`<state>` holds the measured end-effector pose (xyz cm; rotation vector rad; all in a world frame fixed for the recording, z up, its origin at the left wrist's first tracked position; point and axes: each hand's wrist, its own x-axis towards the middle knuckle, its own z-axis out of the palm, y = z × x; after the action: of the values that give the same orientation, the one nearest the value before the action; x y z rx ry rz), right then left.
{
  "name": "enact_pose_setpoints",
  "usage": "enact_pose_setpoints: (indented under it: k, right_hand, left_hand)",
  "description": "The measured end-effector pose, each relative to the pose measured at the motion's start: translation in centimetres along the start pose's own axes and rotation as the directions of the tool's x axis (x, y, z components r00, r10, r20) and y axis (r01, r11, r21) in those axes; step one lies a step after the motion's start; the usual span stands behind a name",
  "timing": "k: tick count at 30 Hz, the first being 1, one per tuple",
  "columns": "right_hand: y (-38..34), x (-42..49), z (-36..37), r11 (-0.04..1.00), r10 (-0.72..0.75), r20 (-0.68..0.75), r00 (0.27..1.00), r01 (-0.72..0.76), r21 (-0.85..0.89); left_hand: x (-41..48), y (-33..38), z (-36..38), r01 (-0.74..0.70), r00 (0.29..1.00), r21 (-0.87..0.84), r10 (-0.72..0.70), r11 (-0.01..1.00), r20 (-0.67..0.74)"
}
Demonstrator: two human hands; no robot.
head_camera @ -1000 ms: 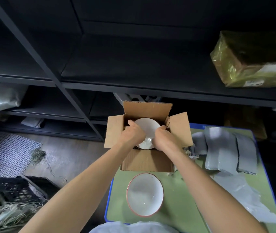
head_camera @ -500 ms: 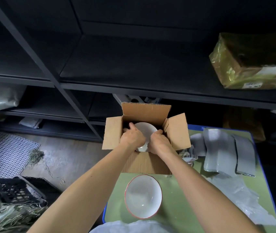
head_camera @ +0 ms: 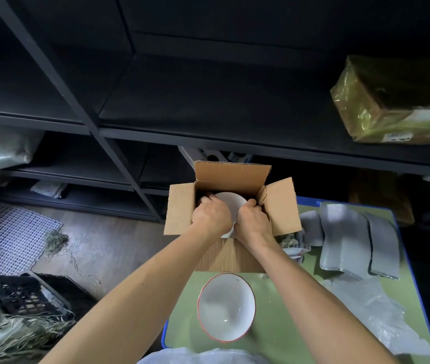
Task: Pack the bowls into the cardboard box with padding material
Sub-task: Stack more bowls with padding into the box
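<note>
Your left hand [head_camera: 210,215] and right hand [head_camera: 253,222] are both down inside the open cardboard box [head_camera: 283,206], fingers curled over opposite sides of a white bowl [head_camera: 231,203]: the left grips its left rim, the right its right rim. That bowl is not lying flat. It is tipped up on edge, with its round face turned toward you and its upper rim leaning to the far wall of the box. Your hands cover too much to tell whether you are seeing the hollow or the underside. The box stands at the far edge of the green table [head_camera: 287,337], all its flaps spread outward and the far flap upright. The second bowl [head_camera: 226,307], white with a thin red rim, sits mouth up near the table's near edge, just in front of the box and apart from it. Grey padding sheets [head_camera: 342,240] lie flat, side by side, toward the table's far right corner, their long sides running away from you. On the dark shelf [head_camera: 208,106] behind, at the right, a parcel [head_camera: 392,101] wrapped in yellowish film carries a white label [head_camera: 426,116]. Its print is too small to read.
</note>
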<state>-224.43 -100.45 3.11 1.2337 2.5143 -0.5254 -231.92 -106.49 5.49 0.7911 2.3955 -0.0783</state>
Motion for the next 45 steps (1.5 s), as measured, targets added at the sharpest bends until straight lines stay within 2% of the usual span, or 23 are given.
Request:
enact_pose_setpoints:
  k: [8,12,14,16,18,21,25,31,36,45]
  right_hand:
    - [-0.5,0.4,-1.0,0.997,0.057,0.094,0.994,-0.062,0.055]
    - [-0.4,0.2,-1.2,0.997,0.044,0.114,0.993,-0.050,0.052]
    - [-0.4,0.0,-1.4,0.998,0.048,0.122,0.991,-0.053,0.038]
    - [-0.4,-0.3,-1.9,0.998,0.049,0.123,0.991,-0.052,0.023]
    - [-0.3,-0.7,-2.4,1.000,0.006,0.094,0.996,-0.004,-0.013]
    - [0.1,-1.3,-2.9,0.996,-0.073,0.045,0.996,0.075,-0.041]
    - [0.1,-2.2,-2.7,0.984,-0.171,-0.013,0.985,0.170,-0.062]
    - [-1.7,-2.1,-1.3,0.995,-0.096,0.051,0.994,0.098,-0.035]
    - [-3.8,-0.7,-0.1,0.995,0.011,0.097,0.995,-0.001,-0.099]
    - [-3.7,0.1,0.0,0.991,0.007,0.129,0.992,0.010,-0.131]
  left_hand:
    - [-0.1,-0.5,-0.5,-0.070,0.997,0.137,0.065,0.988,0.037]
    - [-0.4,-0.7,-1.6,-0.082,0.994,0.120,0.074,0.989,0.075]
    - [-0.8,-1.2,-2.9,-0.115,0.993,0.103,0.110,0.988,0.052]
    - [-1.6,-2.4,-4.4,-0.132,0.988,0.094,0.139,0.987,-0.062]
    - [-2.0,-3.6,-5.7,-0.133,0.975,0.042,0.138,0.990,-0.174]
    - [-2.9,-5.2,-6.5,-0.167,0.956,-0.117,0.132,0.979,-0.261]
    - [-3.8,-6.9,-5.1,-0.219,0.927,-0.177,0.147,0.960,-0.346]
    - [-4.8,-8.1,-1.7,-0.244,0.936,-0.300,0.143,0.922,-0.322]
    - [-4.9,-8.0,-0.7,-0.252,0.936,-0.329,0.143,0.910,-0.321]
    - [-3.9,-8.5,0.2,-0.267,0.927,-0.396,0.122,0.879,-0.354]
